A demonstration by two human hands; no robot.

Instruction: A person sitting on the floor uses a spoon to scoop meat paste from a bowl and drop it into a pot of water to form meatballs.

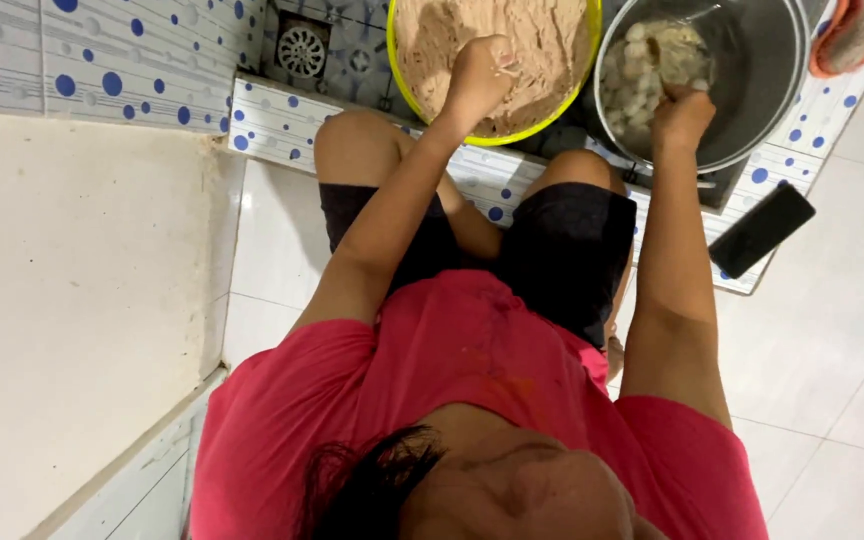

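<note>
The left hand (479, 75) is closed in a fist, squeezing the pale paste (542, 40) in the yellow bowl (497, 137) on the floor. The right hand (680, 115) hangs curled over the steel pot (772, 90) of white balls (637, 85); whether it grips anything cannot be told. Both forearms stretch forward.

The left hand (479, 75) squeezes beige paste in a yellow-rimmed bowl (592, 60); the right hand (680, 115) holds a spoon (664, 62) over a steel pot (762, 90) of pale balls.
</note>
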